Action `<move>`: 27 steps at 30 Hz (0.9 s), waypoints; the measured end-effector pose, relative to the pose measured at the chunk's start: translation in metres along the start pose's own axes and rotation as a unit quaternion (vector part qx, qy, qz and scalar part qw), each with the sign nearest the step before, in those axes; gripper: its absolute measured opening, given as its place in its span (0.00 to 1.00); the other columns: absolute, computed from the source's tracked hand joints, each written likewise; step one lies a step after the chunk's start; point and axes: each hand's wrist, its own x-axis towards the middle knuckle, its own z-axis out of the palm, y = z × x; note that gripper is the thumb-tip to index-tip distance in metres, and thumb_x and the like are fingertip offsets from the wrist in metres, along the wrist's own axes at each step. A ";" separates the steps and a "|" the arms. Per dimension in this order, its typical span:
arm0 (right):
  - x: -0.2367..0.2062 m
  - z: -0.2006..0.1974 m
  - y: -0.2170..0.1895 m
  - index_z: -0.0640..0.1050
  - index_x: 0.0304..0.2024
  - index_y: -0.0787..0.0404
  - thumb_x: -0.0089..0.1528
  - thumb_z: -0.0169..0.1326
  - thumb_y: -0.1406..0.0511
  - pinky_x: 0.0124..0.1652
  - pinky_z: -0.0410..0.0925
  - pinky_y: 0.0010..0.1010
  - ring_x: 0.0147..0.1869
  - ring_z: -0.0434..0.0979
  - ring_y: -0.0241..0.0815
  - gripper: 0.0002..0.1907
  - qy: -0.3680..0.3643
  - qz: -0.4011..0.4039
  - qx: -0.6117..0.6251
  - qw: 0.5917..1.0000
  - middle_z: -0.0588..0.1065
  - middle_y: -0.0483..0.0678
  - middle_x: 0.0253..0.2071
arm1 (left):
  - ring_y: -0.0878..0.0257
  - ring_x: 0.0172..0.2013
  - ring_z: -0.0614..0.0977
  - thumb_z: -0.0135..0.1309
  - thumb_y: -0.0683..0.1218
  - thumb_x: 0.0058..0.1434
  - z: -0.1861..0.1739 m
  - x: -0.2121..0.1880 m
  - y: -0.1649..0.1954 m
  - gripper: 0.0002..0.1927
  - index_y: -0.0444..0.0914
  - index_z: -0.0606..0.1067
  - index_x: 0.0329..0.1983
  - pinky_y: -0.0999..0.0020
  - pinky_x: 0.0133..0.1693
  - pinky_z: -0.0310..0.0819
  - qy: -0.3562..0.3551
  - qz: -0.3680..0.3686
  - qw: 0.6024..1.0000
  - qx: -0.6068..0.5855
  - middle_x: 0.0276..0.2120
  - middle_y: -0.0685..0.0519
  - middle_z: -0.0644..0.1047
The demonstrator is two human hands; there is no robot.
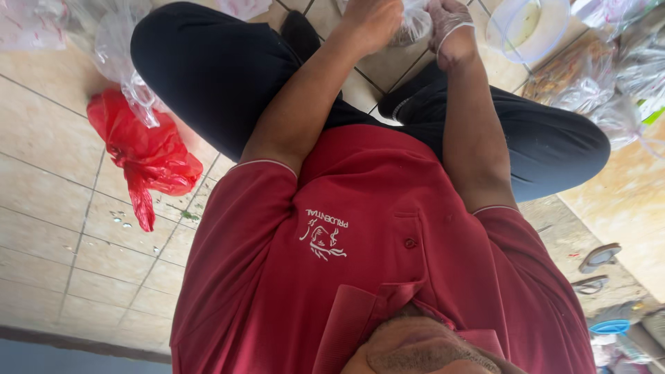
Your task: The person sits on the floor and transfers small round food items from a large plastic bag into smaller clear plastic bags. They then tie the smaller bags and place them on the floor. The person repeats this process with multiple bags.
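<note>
looking down the person's own chest in the head view, two hands meet at the top edge over one small clear plastic bag (414, 24). left hand (374, 21), bare, has its fingers curled onto the bag, forearm running up from the red sleeve at a slant. right hand (450, 31) wears a thin see-through glove and is closed toward the same bag, wrist bent, forearm nearly straight up the frame; how tightly either grips, i cannot tell, the fingertips being cut off. bag sits between both hands above the crossed black-trousered legs, mostly hidden, so its long axis cannot be made out. one red plastic bag (145, 156) lies crumpled on the tiled floor (62, 228) well to the side. one pale round bowl (530, 28) stands near the gloved hand, beside several clear filled bags (589, 83).
</note>
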 end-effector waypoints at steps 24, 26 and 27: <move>-0.006 0.088 0.008 0.81 0.43 0.63 0.71 0.54 0.64 0.34 0.66 0.28 0.35 0.72 0.33 0.09 0.001 -0.053 0.177 0.983 0.77 0.42 0.33 | 0.58 0.31 0.70 0.52 0.57 0.63 0.017 0.032 0.000 0.14 0.42 0.72 0.35 0.55 0.37 0.61 0.133 -0.427 0.460 -0.767 0.27 0.52 0.73; -0.005 0.085 0.005 0.81 0.43 0.62 0.68 0.54 0.64 0.31 0.67 0.29 0.32 0.78 0.37 0.08 -0.022 0.036 0.231 0.972 0.80 0.44 0.31 | 0.58 0.36 0.70 0.59 0.56 0.70 0.015 0.028 0.003 0.17 0.38 0.72 0.43 0.57 0.38 0.62 0.128 -0.390 0.548 -0.729 0.33 0.53 0.71; -0.005 0.081 0.003 0.82 0.43 0.61 0.67 0.56 0.64 0.29 0.64 0.29 0.29 0.74 0.36 0.08 -0.002 0.048 0.169 0.985 0.79 0.43 0.30 | 0.58 0.40 0.73 0.57 0.54 0.69 0.013 0.026 0.007 0.16 0.39 0.72 0.50 0.61 0.43 0.65 0.113 -0.351 0.580 -0.726 0.37 0.55 0.74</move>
